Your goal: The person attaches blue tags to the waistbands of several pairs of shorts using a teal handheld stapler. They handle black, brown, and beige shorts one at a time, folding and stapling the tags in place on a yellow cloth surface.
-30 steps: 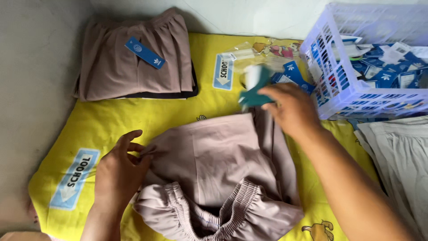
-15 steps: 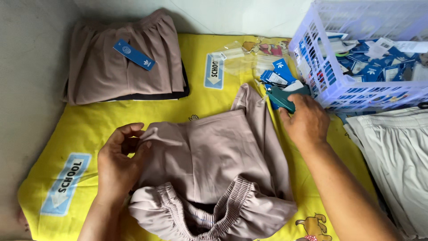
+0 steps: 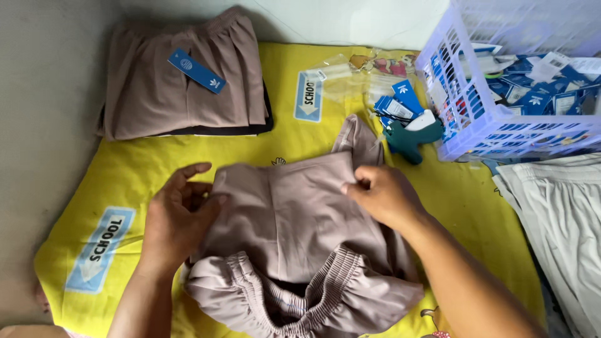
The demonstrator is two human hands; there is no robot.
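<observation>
A mauve-brown pair of shorts (image 3: 294, 219) with an elastic waistband lies crumpled on a yellow printed cloth (image 3: 131, 169). My left hand (image 3: 178, 213) pinches the left edge of the shorts. On the right, my right hand (image 3: 385, 195) grips the upper edge of the same fabric. A teal tagging gun (image 3: 410, 139) lies on the cloth just beyond my right hand, beside loose blue hang tags (image 3: 397, 103).
A folded stack of the same brown shorts (image 3: 181, 81) with a blue tag sits at the back left. A white plastic basket (image 3: 501, 119) full of blue tags stands at the back right. Pale grey garments (image 3: 557, 213) lie at the right edge. Clear plastic bags (image 3: 350, 78) lie behind.
My right hand has set the teal tagging gun down by the basket and come back to grip the shorts' upper edge. My left hand keeps its hold on the left edge.
</observation>
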